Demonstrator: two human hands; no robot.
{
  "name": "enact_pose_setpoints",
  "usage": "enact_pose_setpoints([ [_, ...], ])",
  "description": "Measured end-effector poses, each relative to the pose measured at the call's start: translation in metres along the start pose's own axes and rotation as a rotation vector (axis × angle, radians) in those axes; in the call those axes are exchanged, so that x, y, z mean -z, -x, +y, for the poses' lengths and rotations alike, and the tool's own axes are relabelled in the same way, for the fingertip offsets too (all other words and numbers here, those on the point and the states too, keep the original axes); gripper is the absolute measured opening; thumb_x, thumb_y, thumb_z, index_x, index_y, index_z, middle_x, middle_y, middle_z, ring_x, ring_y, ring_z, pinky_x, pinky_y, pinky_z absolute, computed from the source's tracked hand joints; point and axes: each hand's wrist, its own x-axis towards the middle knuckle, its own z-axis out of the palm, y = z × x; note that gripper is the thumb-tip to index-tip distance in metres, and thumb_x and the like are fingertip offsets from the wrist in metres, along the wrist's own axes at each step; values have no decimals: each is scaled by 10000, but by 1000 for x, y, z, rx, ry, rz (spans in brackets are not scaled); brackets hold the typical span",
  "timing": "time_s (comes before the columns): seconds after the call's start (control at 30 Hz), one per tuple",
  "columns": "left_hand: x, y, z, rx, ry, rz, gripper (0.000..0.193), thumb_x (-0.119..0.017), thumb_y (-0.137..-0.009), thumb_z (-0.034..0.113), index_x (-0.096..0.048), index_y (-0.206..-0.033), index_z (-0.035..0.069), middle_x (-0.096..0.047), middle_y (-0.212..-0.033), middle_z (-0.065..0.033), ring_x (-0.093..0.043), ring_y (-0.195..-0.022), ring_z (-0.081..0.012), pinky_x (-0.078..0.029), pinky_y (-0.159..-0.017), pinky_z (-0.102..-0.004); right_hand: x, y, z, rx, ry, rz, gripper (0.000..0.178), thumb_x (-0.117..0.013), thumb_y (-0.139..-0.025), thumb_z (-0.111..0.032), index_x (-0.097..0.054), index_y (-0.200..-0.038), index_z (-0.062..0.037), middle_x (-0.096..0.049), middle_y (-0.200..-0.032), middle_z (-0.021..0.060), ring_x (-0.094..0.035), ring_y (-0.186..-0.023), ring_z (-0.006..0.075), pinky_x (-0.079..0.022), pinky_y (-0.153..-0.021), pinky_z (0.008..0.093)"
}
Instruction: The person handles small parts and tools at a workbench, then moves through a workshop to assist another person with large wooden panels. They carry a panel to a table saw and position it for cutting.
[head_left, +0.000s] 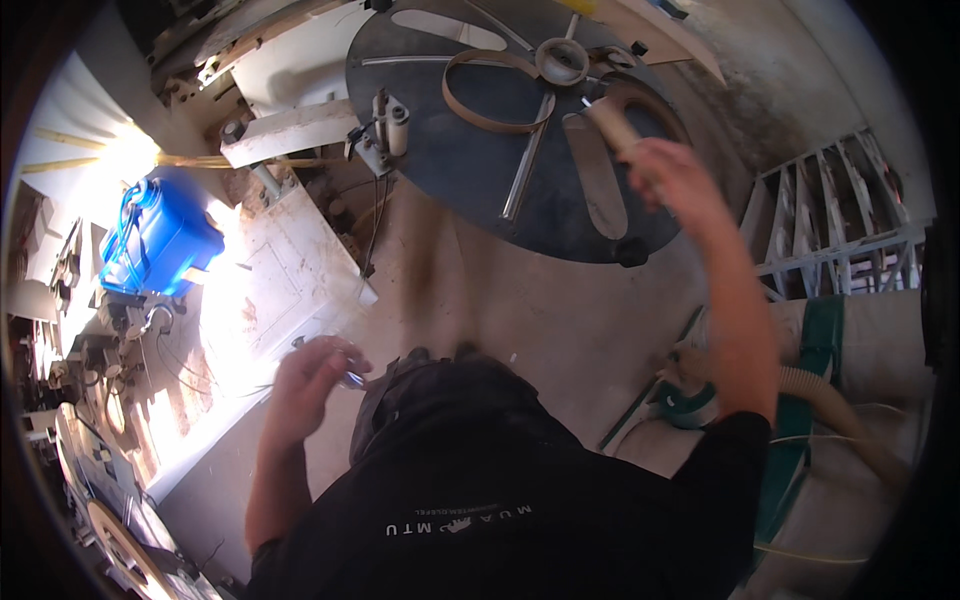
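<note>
The tan tool [611, 126] is gripped by the right hand [668, 178], something shiny [353, 379] by the left [310, 378].

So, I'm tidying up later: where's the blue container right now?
In the head view, the blue container is on the left, just below the bright glare, up and left from the left hand.

Cannot identify the small shiny piece [352, 379] at the fingertips of the left hand [312, 380]: too small. Cannot separate the fingers of the blurred right hand [668, 178] on the tan cylinder [612, 128]. Can see only part of the round dark counter [430, 150], cut off at the top edge, and of the lower-left wheel [128, 540] and ribbed hose [840, 405], both lost at the dark rim.
</note>
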Motion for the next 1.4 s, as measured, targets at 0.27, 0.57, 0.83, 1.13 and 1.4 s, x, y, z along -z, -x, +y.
enact_pose_setpoints([
  [0.27,-33,-5,4,-77,228,74,595,-483,-807,10,-400,-1395,-40,-575,-1259,-235,-676,-911,-288,-507,-834,-360,-63,-67,36,-12,170,-246,161,-504,-965,-143,-610,-1045,-51,-658,-870,27,-521,-725,93,-433,-681,259],
  [0.57,-34,-15,5,-41,285,110,334,-443,-831,-32,-605,-1122,-58,-662,-1037,-141,-654,-927,-211,-511,-843,-320,-107,-26,-8,604,510,110,326,-623,-910,-190,-588,-1199,-43,-630,-1152,178,-587,-1101,326,-462,-940,412],
  [0.83,-58,-24,8,75,106,126,249,-459,-970,184,-606,-1004,-14,-631,-815,-69,-599,-757,-142,-483,-692,-283,-175,87,1,-13,-354,-818,553,-566,-959,-316,-436,-1405,-16,-593,-1216,138,-587,-1065,203,-481,-880,318],
  [1.13,-82,-17,-24,60,-70,69,488,-383,-1046,353,-619,-810,-2,-593,-685,-52,-532,-611,-141,-431,-580,-295,-213,123,22,92,-205,-475,417,-671,-914,-178,-534,-1259,14,-623,-1102,134,-643,-892,156,-517,-649,249],
  [1.4,-129,16,-68,301,393,103,548,-270,-1041,460,-553,-828,42,-608,-727,-45,-555,-604,-131,-434,-570,-261,-220,143,93,-13,-556,-412,178,-600,-930,-29,-632,-1102,-4,-653,-838,36,-592,-651,73,-487,-576,221],
])
